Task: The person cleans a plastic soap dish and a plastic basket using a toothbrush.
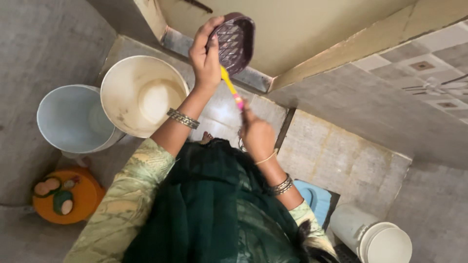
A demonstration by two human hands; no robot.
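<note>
My left hand (205, 56) is raised and grips the edge of a dark purple plastic dish (235, 40) with a lattice pattern, held tilted in front of the wall corner. My right hand (256, 134) sits lower and holds the pink end of a thin yellow brush (230, 85). The brush's upper end touches the underside of the dish. Both wrists wear metal bangles. My green patterned sleeves and a dark green scarf fill the bottom of the view.
A large cream bucket (141, 95) and a pale blue bucket (73, 119) stand on the floor at left. An orange round stand (80, 195) with small soap holders sits lower left. A white container (385, 241) and a blue object (314, 195) are lower right.
</note>
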